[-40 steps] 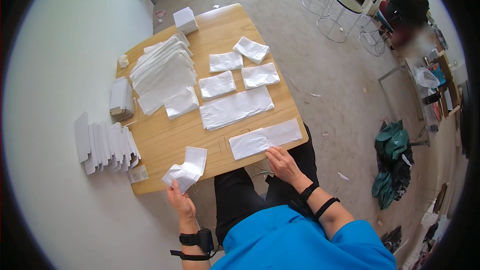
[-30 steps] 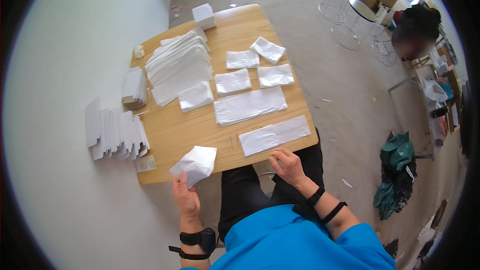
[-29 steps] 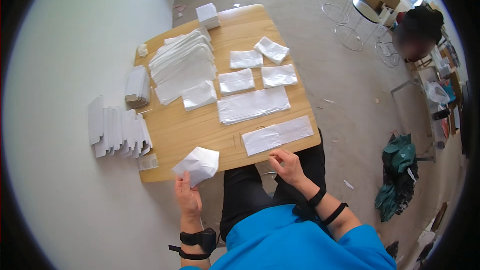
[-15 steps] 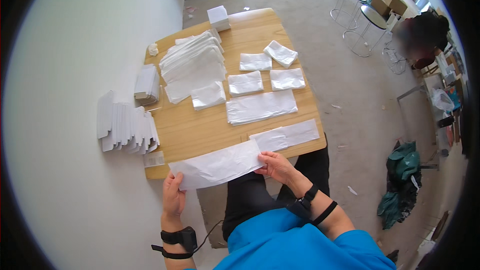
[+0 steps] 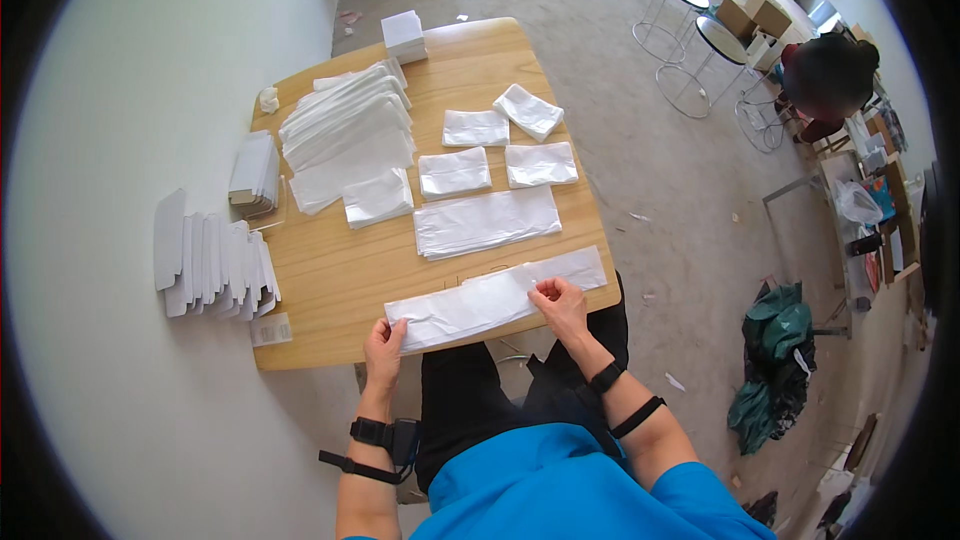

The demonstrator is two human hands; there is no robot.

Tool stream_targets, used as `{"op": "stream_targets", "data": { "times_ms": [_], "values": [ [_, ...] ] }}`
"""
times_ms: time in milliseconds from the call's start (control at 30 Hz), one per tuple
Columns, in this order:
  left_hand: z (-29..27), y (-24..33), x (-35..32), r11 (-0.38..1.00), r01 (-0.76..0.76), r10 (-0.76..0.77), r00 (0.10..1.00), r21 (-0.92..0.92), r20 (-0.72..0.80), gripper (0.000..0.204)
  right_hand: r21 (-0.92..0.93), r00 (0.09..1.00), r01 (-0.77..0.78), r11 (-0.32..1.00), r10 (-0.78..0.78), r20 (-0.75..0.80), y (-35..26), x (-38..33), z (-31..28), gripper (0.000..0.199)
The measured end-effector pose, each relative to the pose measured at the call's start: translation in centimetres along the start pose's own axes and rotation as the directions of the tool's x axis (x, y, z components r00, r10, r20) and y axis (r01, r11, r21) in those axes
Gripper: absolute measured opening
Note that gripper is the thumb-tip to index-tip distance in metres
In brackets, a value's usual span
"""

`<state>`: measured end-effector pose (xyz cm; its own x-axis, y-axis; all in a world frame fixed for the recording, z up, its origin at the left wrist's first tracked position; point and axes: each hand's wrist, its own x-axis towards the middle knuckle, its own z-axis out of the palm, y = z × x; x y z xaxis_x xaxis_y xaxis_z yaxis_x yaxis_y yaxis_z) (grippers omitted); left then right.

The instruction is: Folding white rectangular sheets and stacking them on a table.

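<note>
A long, thin white sheet (image 5: pixel 465 310), paper or plastic film, lies along the near edge of the wooden table (image 5: pixel 330 285). My left hand (image 5: pixel 383 348) pinches its left end, thumb on top. At its other end, the fingers of my right hand (image 5: pixel 562 308) are closed on the sheet. The right end overlaps another flat white strip (image 5: pixel 575 265) that reaches toward the table's right corner. Just beyond lies a wide stack of folded white sheets (image 5: pixel 488 223). My fingertips are partly hidden by the sheet and by each other.
Small folded white bundles (image 5: pixel 455 172) and a fanned pile of white sheets (image 5: pixel 350 130) cover the table's middle and far left. White flat boxes (image 5: pixel 215 265) stand along the left by the wall. Another person (image 5: pixel 828 80) is at the far right, near stools (image 5: pixel 720 40).
My hands have brought the held sheet down onto the table and to the right, over the strip there. The view has shifted slightly.
</note>
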<state>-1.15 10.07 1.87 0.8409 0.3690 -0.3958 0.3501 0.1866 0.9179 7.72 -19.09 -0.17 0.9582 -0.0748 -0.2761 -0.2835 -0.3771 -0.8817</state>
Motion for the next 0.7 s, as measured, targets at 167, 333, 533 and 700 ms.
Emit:
{"op": "stream_targets", "data": {
  "times_ms": [167,333,533,700],
  "values": [
    [-0.3,-1.8,2.5,0.997,-0.011,0.013,1.000,0.076,-0.026,0.019,-0.097,0.997,0.018,0.995,-0.026,-0.079,0.2,1.0,0.4,0.027],
    [-0.1,-2.6,3.5,0.987,-0.048,0.051,0.999,0.156,-0.017,0.022,-0.151,0.995,-0.012,0.989,-0.004,-0.101,0.8,1.2,0.7,0.027],
    [-0.6,-3.4,4.0,0.949,-0.086,0.105,0.993,0.304,-0.048,0.023,-0.256,0.995,-0.015,0.966,-0.012,-0.103,0.3,1.1,1.0,0.025],
    [-1.4,-3.7,4.2,0.906,-0.053,0.080,0.996,0.419,-0.046,0.022,-0.302,0.995,-0.036,0.953,0.006,-0.100,-0.1,1.1,1.3,0.023]
  ]
}}
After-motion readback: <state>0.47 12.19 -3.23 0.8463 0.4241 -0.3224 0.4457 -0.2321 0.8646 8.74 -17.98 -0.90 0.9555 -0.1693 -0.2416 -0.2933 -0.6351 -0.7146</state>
